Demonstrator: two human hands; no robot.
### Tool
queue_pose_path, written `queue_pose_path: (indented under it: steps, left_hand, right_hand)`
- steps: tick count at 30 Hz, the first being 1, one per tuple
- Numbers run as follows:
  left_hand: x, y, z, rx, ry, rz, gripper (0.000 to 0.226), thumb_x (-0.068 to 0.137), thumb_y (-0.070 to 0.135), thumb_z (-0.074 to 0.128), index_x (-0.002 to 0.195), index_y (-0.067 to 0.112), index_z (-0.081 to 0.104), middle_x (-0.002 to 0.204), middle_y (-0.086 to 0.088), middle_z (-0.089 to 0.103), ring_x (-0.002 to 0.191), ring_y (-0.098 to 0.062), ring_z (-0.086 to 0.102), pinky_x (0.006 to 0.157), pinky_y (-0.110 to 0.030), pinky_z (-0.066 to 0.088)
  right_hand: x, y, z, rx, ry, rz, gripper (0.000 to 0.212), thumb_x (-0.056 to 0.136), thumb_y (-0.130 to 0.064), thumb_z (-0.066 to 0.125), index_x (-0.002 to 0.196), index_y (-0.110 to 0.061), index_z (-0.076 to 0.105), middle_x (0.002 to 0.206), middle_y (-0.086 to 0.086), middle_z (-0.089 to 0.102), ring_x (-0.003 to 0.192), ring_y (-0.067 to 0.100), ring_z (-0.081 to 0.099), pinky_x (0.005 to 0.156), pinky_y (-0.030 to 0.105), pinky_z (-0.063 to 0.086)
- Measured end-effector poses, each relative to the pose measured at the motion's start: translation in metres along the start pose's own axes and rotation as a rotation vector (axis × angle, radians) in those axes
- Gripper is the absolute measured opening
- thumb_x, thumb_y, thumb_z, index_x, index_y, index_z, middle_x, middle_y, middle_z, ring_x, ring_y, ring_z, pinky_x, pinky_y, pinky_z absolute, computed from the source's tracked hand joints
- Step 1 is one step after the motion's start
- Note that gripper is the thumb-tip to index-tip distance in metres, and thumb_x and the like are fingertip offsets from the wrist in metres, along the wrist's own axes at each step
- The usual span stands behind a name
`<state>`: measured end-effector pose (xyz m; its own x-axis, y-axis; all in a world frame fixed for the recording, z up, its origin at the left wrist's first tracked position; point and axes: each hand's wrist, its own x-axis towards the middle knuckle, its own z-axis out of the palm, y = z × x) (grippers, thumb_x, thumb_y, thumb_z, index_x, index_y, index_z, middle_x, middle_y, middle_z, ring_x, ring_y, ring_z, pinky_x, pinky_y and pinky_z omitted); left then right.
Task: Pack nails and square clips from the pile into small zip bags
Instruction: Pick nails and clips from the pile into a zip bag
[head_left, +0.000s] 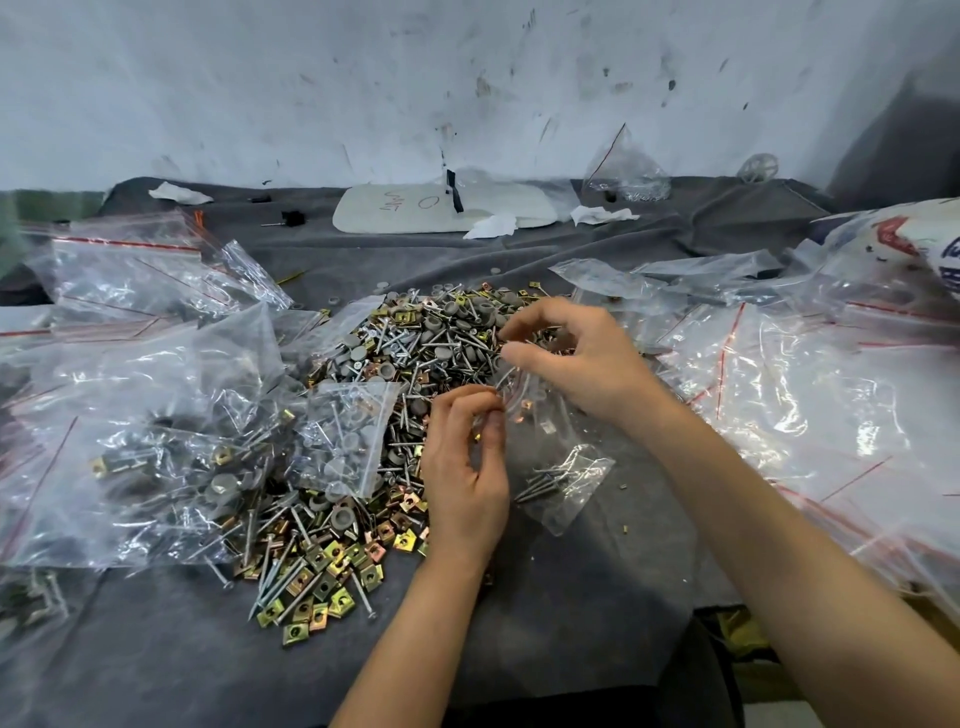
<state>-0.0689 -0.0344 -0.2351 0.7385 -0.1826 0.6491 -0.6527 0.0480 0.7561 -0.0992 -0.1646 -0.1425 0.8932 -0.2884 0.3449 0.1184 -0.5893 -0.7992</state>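
A small clear bag (558, 483) is held over the near right edge of the pile (405, 358), its mouth up between the two hands and its body hanging toward the cloth-covered surface (519, 649). A few nails (543, 480) are seen lying in its lower end. The bag's rim is pinched by the left hand (465, 467), whose fingers (483, 402) are curled and pressed against the thumb. The right hand (576, 358) is held just above the mouth with its fingers curled and the tips of forefinger and thumb set close together. Whether anything is pinched between them cannot be told through the blur.

The pile is made up of nails, brass-coloured square clips (332, 577) and round grey caps (358, 355), all mixed. The clips are spread thickest at its near end. To the left, filled bags (156, 452) are heaped against the pile, and one smaller filled bag (345, 436) is laid on its left edge. To the right, a heap of empty bags (789, 395) with red seal lines is spread out. At the back, below the marked white wall (467, 78), a white board (447, 208) with red writing is laid flat, with crumpled paper scraps (491, 226) beside it.
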Motion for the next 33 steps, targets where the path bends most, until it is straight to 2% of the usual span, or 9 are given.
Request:
queue_pose_path:
  steps: [4,10,16,18,20,22,26,29,33]
  left_hand:
    - [0.0,0.0,0.0,-0.027,0.006,-0.013,0.009,0.093,0.019,0.048,0.097,0.023,0.055,0.103,-0.007,0.059,0.1,-0.013,0.057,0.084,-0.026,0.046]
    - [0.001,-0.001,-0.001,-0.032,0.017,-0.007,0.011,0.093,0.022,0.046,0.098,0.025,0.055,0.103,-0.005,0.059,0.099,-0.015,0.057,0.083,-0.029,0.047]
    - [0.001,0.003,-0.002,-0.022,0.038,-0.013,0.009,0.093,0.02,0.047,0.096,0.025,0.055,0.101,-0.003,0.06,0.098,-0.016,0.058,0.083,-0.03,0.047]
    - [0.0,0.006,-0.003,-0.007,0.019,-0.048,0.007,0.093,0.016,0.05,0.094,0.021,0.054,0.102,-0.001,0.06,0.098,-0.015,0.059,0.081,-0.033,0.049]
    - [0.002,0.013,-0.006,0.016,-0.019,-0.062,0.007,0.09,0.012,0.053,0.093,0.018,0.056,0.103,0.001,0.061,0.097,-0.012,0.06,0.075,-0.029,0.049]
    - [0.014,0.028,-0.012,-0.026,-0.063,-0.024,0.007,0.088,0.011,0.056,0.093,0.015,0.058,0.103,0.0,0.062,0.096,-0.013,0.061,0.075,-0.028,0.051]
    - [0.056,0.074,-0.029,-0.161,-0.049,0.124,0.01,0.09,0.013,0.054,0.096,0.021,0.056,0.105,0.0,0.062,0.1,-0.014,0.061,0.084,-0.025,0.051]
    - [0.075,0.093,-0.04,-0.063,-0.09,0.231,0.01,0.091,0.015,0.054,0.095,0.024,0.055,0.105,-0.002,0.061,0.101,-0.018,0.061,0.083,-0.033,0.052]
    - [0.068,0.084,-0.04,0.208,-0.239,0.368,0.01,0.087,0.016,0.059,0.094,0.01,0.062,0.109,0.002,0.058,0.102,-0.007,0.057,0.084,-0.018,0.05]
  right_hand:
    - [0.001,0.015,-0.009,0.092,0.081,0.041,0.009,0.087,-0.022,0.068,0.095,-0.025,0.067,0.091,-0.011,0.068,0.086,-0.001,0.063,0.076,0.015,0.049]
    - [-0.019,0.055,-0.003,0.141,-0.191,0.327,0.026,0.081,-0.047,0.065,0.101,-0.031,0.067,0.091,-0.009,0.072,0.085,0.008,0.068,0.073,0.02,0.05]
    - [-0.028,0.074,-0.008,0.235,-0.355,0.313,0.015,0.083,-0.035,0.071,0.092,-0.023,0.074,0.084,0.006,0.074,0.07,0.017,0.068,0.062,0.025,0.054]
    - [-0.032,0.077,-0.009,0.296,-0.376,0.273,0.028,0.078,-0.044,0.073,0.091,-0.019,0.074,0.082,0.006,0.073,0.068,0.016,0.066,0.06,0.025,0.053]
    - [-0.039,0.082,-0.008,0.444,-0.312,0.3,0.042,0.074,-0.055,0.073,0.089,-0.016,0.075,0.082,0.007,0.073,0.071,0.02,0.067,0.063,0.026,0.054]
    - [-0.046,0.085,-0.006,0.545,-0.039,0.303,0.045,0.074,-0.059,0.067,0.08,-0.015,0.075,0.076,0.006,0.072,0.069,0.019,0.066,0.062,0.023,0.052]
    - [-0.049,0.091,-0.003,-0.276,0.546,0.063,0.012,0.087,-0.024,0.064,0.083,-0.015,0.071,0.078,0.0,0.068,0.075,0.019,0.063,0.065,0.019,0.041]
    - [-0.047,0.098,-0.005,-0.534,0.408,0.24,0.019,0.089,-0.02,0.063,0.105,-0.011,0.067,0.108,0.007,0.064,0.107,0.026,0.053,0.087,0.029,0.04]
    - [-0.047,0.103,-0.004,-0.673,0.184,0.351,0.029,0.09,-0.03,0.06,0.113,-0.014,0.066,0.12,0.007,0.058,0.119,0.029,0.039,0.1,0.037,0.034]
